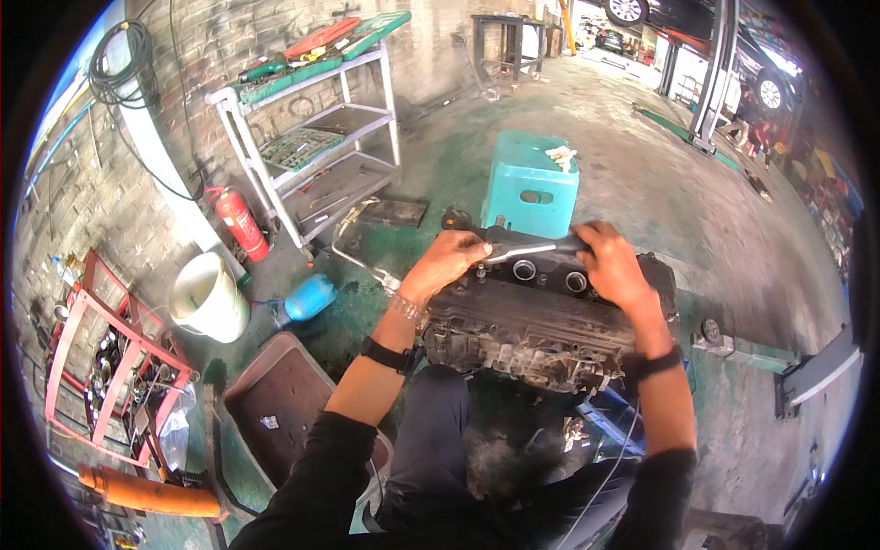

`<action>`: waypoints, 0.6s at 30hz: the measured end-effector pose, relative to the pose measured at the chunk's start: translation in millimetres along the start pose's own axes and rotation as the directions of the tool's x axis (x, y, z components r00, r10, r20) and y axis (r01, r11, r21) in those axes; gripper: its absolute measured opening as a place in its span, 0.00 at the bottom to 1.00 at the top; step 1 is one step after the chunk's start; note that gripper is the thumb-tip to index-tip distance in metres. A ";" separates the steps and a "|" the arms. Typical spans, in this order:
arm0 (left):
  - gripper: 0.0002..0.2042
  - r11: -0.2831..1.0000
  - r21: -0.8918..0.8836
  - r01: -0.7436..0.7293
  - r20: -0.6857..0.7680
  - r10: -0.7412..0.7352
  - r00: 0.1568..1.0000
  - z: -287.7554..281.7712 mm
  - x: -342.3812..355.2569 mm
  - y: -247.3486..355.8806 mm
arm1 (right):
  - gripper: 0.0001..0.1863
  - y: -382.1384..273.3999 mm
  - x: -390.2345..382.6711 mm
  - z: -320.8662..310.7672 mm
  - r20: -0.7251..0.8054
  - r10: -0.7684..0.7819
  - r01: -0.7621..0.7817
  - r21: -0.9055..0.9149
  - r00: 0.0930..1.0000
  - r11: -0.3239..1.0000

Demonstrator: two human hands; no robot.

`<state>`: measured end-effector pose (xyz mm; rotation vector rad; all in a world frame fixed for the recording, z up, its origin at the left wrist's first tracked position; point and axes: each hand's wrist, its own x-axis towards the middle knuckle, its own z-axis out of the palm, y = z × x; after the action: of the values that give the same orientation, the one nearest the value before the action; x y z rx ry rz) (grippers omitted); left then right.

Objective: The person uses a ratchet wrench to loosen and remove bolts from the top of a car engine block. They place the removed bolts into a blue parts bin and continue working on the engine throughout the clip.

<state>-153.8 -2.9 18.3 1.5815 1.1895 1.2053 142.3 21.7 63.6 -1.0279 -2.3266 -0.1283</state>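
A dirty dark engine (532, 316) lies before my knees, with round openings along its top cover. My left hand (451, 261) is closed at the near end of a silver bar-shaped hand tool (522, 251), thumb and fingers pressed together on it. The tool runs to the right across the cover, just above the openings. My right hand (607, 261) is over the engine's right half, its fingers curled at a dark part beside the tool's far end. Whether that dark part belongs to the tool or the engine, I cannot tell.
Beyond the engine stands a turquoise plastic stool (534, 183) with a crumpled glove on top. To the left are a tool cart (321, 119), a fire extinguisher (241, 225), a white bucket (209, 298), a blue container (310, 298), a brown tub (275, 403) and a red rack (115, 367).
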 end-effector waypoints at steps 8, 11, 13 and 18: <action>0.18 0.974 0.206 0.091 -0.014 -0.090 0.996 -1.0 -7.5 21.8 | 0.19 17.0 15.2 23.5 0.016 0.008 -0.009 0.031 1.000 0.999; 0.14 0.992 0.123 0.036 -0.071 -0.028 0.997 4.2 -8.9 18.4 | 0.19 -3.6 -14.0 5.0 0.012 0.044 -0.043 -0.072 0.999 0.997; 0.13 0.998 0.018 0.053 -0.039 -0.052 0.998 3.9 -5.0 14.2 | 0.20 -22.2 -34.7 -10.0 0.001 0.047 -0.046 -0.085 0.999 0.995; 0.12 0.992 -0.025 0.127 0.030 -0.126 0.992 -1.1 3.3 5.8 | 0.25 -84.9 -77.3 -9.6 -0.054 0.094 -0.096 -0.045 0.994 0.994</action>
<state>-153.4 -1.0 24.7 1.4755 1.2312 1.1092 128.2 -90.4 41.1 -1.1431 -2.2335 -0.1713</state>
